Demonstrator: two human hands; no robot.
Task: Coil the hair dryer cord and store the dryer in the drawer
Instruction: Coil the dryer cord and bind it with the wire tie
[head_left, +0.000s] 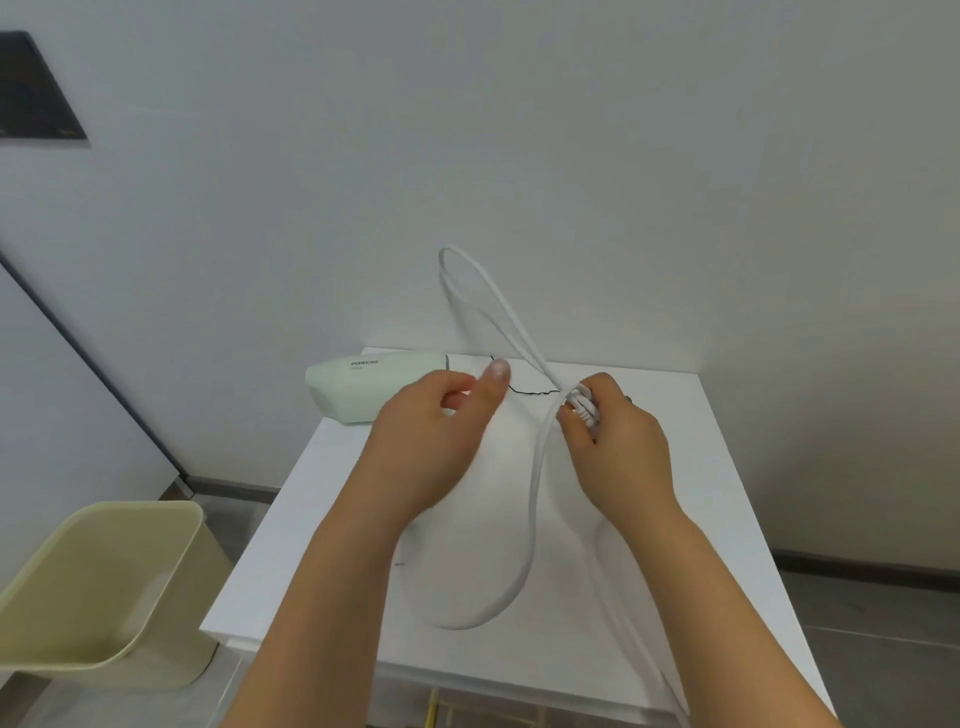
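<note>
Right hand (615, 447) is gripping a bundle of gathered loops of the white cord (536, 493). One loop is standing up above the fist and another is lying on the white table (717, 519). Left hand (431, 441) is hovering just beside it, fingers loosely curled and holding nothing. The pale green hair dryer (363, 387) is lying at the table's far left corner, near the white wall (571, 156). A beige bin (104, 571) is standing on the grey floor (883, 649), left of the table.

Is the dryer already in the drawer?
No, the hair dryer lies on top of the white table, while the right hand grips loops of its cord.
</note>
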